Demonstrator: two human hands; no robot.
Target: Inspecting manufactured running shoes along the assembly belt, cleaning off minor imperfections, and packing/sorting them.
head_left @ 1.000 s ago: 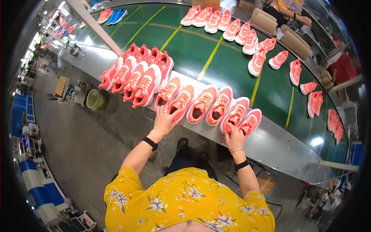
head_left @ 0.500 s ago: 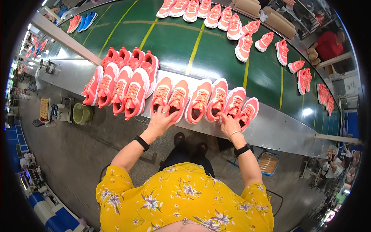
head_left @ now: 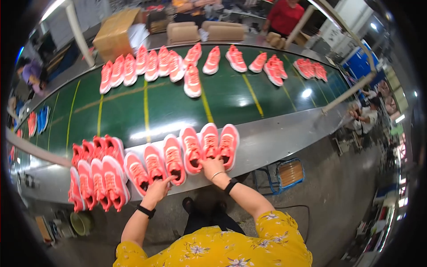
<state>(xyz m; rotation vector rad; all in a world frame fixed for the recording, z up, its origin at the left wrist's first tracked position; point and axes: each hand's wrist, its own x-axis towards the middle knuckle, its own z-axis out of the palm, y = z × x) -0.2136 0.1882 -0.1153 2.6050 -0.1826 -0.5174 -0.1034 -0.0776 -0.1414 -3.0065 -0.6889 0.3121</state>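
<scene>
A row of coral sneakers with white soles lies along the metal ledge before me, toes away from me. My left hand [head_left: 158, 190] is at the heels of two neighbouring ones, a left-side sneaker [head_left: 154, 162] and the sneaker [head_left: 172, 158] beside it. Its fingers are bent around the heel openings. My right hand [head_left: 213, 168] grips the heel of a sneaker [head_left: 209, 139] farther right, its fingers partly hidden in the opening. Close against that one on either side are a sneaker [head_left: 191, 147] and the end sneaker [head_left: 228, 144].
Several coral sneakers [head_left: 105, 182] stand stacked at the left of the ledge [head_left: 262, 138]. Beyond, a green conveyor belt [head_left: 173, 111] with yellow lines carries more sneakers [head_left: 151, 66]. A post [head_left: 38, 149] crosses at left. A stool [head_left: 290, 173] stands below. Other people are across the belt.
The view has turned, so the shoes appear farther left and lower. My left hand has moved right along the row by about one sneaker. My right hand stays at the right-hand sneakers.
</scene>
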